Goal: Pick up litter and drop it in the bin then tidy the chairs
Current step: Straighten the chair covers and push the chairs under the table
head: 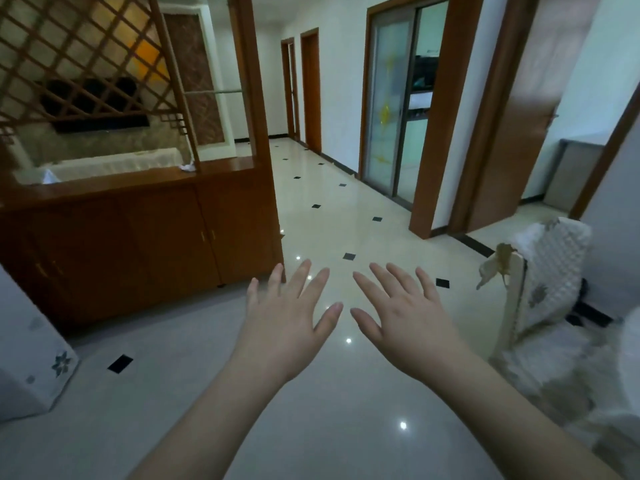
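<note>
Crumpled white paper (188, 165) on the wooden cabinet's surface (114, 188), far left and well apart from either grip — likely the first litter to walk to. Left hand (284, 317) and right hand (405, 320) spread flat, released, holding nothing. Covered chair (540, 289) at right; no bin visible.

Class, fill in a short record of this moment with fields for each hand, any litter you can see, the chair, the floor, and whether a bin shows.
left hand: open, fingers spread, holding nothing
right hand: open, fingers spread, holding nothing
litter: crumpled white paper on the wooden cabinet top
chair: at right edge, white padded cover
floor: glossy pale tiles with small black squares
bin: none in view
</note>
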### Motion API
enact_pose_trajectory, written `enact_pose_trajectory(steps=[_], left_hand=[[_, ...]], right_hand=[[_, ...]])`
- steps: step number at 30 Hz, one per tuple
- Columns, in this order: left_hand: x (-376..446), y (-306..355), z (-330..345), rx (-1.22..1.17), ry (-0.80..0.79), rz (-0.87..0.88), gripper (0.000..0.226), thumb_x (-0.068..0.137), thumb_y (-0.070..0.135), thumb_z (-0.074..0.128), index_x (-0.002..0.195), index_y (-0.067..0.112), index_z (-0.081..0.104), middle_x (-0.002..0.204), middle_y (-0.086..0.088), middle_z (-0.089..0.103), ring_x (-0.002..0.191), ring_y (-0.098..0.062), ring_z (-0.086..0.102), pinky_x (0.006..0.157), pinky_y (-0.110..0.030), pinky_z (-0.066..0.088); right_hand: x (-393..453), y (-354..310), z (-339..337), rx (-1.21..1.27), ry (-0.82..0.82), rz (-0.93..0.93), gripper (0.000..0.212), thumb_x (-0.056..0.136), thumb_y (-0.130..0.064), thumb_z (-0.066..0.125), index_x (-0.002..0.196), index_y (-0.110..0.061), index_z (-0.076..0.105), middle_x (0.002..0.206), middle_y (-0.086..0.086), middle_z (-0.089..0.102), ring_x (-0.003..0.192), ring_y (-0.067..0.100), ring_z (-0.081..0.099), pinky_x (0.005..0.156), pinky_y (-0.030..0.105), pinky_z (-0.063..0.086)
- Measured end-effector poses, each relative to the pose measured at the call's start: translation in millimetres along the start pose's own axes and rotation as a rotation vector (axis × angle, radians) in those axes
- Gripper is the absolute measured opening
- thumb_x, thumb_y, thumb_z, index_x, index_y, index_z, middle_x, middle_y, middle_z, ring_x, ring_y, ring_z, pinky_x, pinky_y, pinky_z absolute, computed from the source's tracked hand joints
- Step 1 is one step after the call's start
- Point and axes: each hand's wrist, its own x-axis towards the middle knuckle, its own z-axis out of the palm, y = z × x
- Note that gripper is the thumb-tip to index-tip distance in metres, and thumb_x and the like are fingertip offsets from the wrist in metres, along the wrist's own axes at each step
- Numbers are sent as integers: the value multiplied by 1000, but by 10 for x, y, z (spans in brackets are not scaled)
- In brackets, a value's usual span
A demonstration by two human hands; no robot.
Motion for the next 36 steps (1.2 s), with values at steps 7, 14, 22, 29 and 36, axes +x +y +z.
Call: enact_pose_trajectory(steps=[7,14,22,29,36], left_hand=[[1652,265,501,-46,-76,85,65,90,69,5,149,45,-7,162,11,-5,149,-26,-1,118,-55,3],[3256,765,746,-9,-17,182,66,94,64,7,153,36,3,162,5,8,149,-18,3,120,-45,3],[4680,1080,1067,-2,-22,235,66,95,62,7,153,32,6,162,8,1,148,-14,-7,120,-46,-2],[6118,1010,1325,-30,-16,251,63,94,62,7,152,38,2,162,10,-4,148,-15,-11,119,-49,-2],[7656,1079,1369,-36,-61,336,62,94,61,8,152,39,0,162,9,-4,148,-15,-9,119,-49,2]], right_hand=[[1151,989,452,-17,-1,146,60,96,-60,14,151,-37,3,161,-6,7,147,17,4,116,43,-7],[2171,2076,743,-7,-8,217,60,96,-60,13,151,-37,6,161,-4,9,148,18,5,114,42,-10],[3262,2890,1016,-28,-36,266,67,89,-61,-4,151,-38,8,160,-5,12,147,18,8,117,44,-2],[4469,3510,1337,-50,-34,342,69,88,-62,-4,150,-37,13,160,-4,15,147,20,12,118,45,3],[5607,4166,1538,-56,-53,459,59,96,-60,13,150,-38,7,161,-6,10,147,18,6,118,44,-2]])
